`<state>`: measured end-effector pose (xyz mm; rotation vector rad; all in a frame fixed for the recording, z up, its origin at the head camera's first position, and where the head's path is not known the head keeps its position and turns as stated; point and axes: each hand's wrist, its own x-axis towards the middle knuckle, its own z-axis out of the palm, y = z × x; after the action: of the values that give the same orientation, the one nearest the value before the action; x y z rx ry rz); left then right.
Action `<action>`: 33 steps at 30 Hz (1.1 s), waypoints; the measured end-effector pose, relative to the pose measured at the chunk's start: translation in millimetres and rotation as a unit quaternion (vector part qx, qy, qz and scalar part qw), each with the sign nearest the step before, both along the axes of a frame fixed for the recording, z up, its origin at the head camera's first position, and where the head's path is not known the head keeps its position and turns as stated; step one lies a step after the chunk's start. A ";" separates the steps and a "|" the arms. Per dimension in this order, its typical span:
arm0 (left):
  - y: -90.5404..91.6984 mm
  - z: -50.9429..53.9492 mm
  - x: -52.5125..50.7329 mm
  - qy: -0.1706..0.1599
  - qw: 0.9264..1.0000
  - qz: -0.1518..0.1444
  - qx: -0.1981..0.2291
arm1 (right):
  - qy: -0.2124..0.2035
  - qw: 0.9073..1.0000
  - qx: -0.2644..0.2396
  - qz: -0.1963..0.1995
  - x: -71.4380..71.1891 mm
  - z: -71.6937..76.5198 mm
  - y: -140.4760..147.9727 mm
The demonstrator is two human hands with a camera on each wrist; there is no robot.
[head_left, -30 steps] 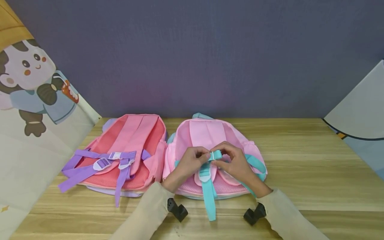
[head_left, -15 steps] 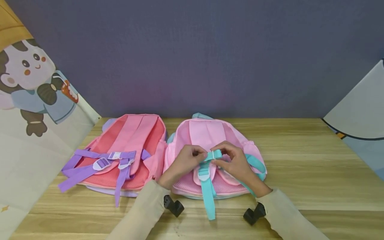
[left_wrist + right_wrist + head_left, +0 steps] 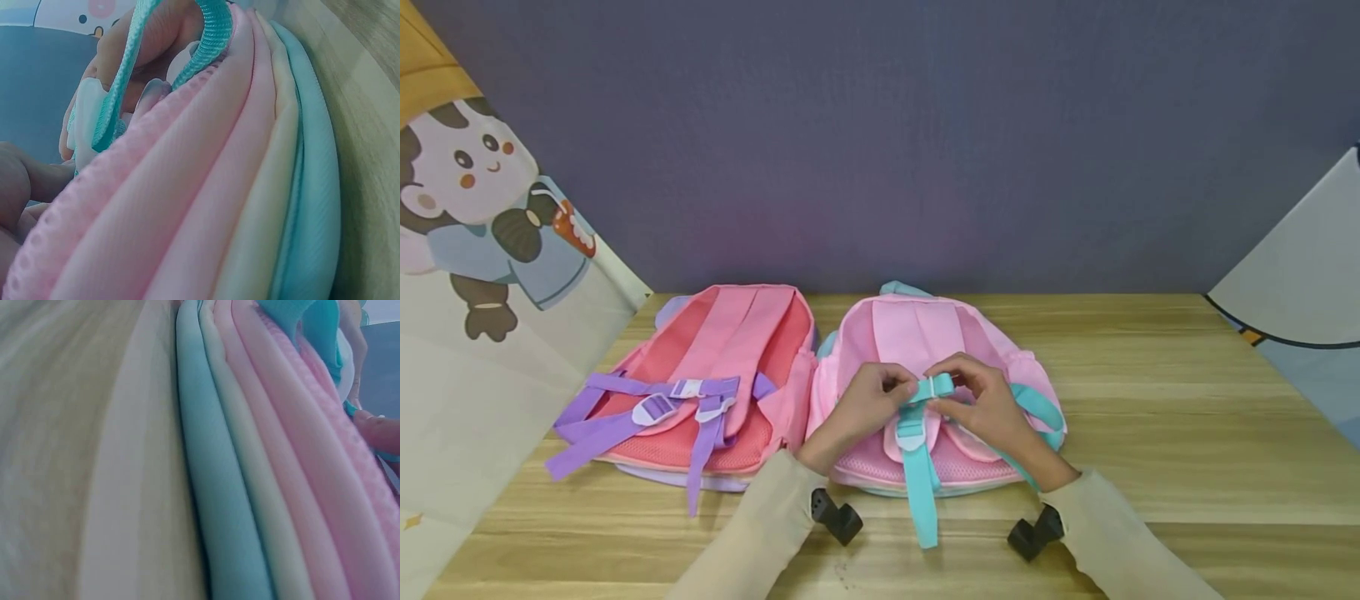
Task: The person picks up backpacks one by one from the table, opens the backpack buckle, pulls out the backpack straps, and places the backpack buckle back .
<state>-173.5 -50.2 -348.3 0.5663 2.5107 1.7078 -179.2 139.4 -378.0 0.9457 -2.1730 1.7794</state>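
Observation:
A light pink backpack [image 3: 917, 325] lies on the table with its shoulder straps facing up. Above its lower half, the left hand [image 3: 867, 407] pinches one end of a turquoise strap [image 3: 922, 389] between thumb and finger. The right hand [image 3: 981, 402] pinches the looped end of the same strap, beside a small white piece. A white buckle [image 3: 912, 439] sits just below the hands, with a turquoise strap tail [image 3: 921, 500] hanging over the bag's lower edge. In the left wrist view, turquoise webbing [image 3: 119, 94] passes in front of fingers.
To the left, touching the light pink bag, lies a coral-pink backpack [image 3: 737, 333] with purple straps [image 3: 602, 437] and white buckles. Both rest on a wooden table [image 3: 1150, 400] before a dark wall panel [image 3: 925, 150]. A cartoon-printed sheet [image 3: 490, 217] stands at the left.
The left hand has shifted slightly left and drawn back a little from the right hand, showing more turquoise strap between them. The right hand has hardly moved.

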 end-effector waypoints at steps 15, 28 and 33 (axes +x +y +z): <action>2.0 -1.5 1.2 0.006 1.000 -0.002 0.005 | 0.003 1.000 -0.004 -0.003 0.3 -1.0 -0.1; 3.4 -2.4 2.5 -0.010 1.000 -0.003 0.010 | -0.008 1.000 0.016 0.005 -0.1 -1.5 0.7; 5.3 -0.6 3.7 -0.015 1.000 0.000 0.018 | -0.007 1.000 0.023 0.007 0.0 -0.3 1.0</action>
<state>-169.8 -44.8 -349.0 0.5390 2.4651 1.7520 -179.3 140.3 -378.3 0.9652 -2.2290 1.7549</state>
